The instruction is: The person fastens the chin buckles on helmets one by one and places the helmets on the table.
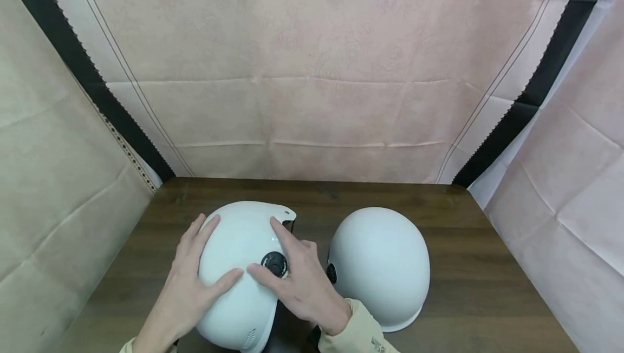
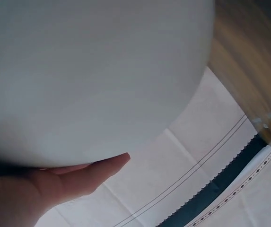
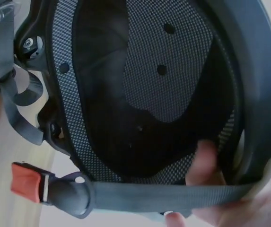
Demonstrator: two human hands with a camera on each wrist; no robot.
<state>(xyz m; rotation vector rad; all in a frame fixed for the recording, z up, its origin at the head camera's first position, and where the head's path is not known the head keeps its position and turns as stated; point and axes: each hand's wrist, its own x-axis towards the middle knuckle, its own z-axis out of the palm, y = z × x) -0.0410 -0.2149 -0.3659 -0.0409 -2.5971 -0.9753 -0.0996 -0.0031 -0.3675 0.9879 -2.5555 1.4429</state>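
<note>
A glossy white helmet [image 1: 239,244] with a black round side knob [image 1: 274,263] lies tilted between both hands, its opening towards the right. My left hand [image 1: 192,288] rests on the shell's left side, thumb and fingers spread. In the left wrist view its straight fingers [image 2: 100,175] lie along the curve. My right hand [image 1: 312,282] holds the opening's edge, index finger and thumb on the shell near the knob. The right wrist view shows a finger inside, by the padded lining [image 3: 168,90]. A grey chin strap [image 3: 149,195] with a red buckle [image 3: 25,182] crosses the opening.
Close to the right of my right hand stands a second white helmet [image 1: 385,266], dome up. Both helmets are on a dark wooden table [image 1: 487,288]. Pale cloth walls [image 1: 312,115] with black trim enclose its back and sides.
</note>
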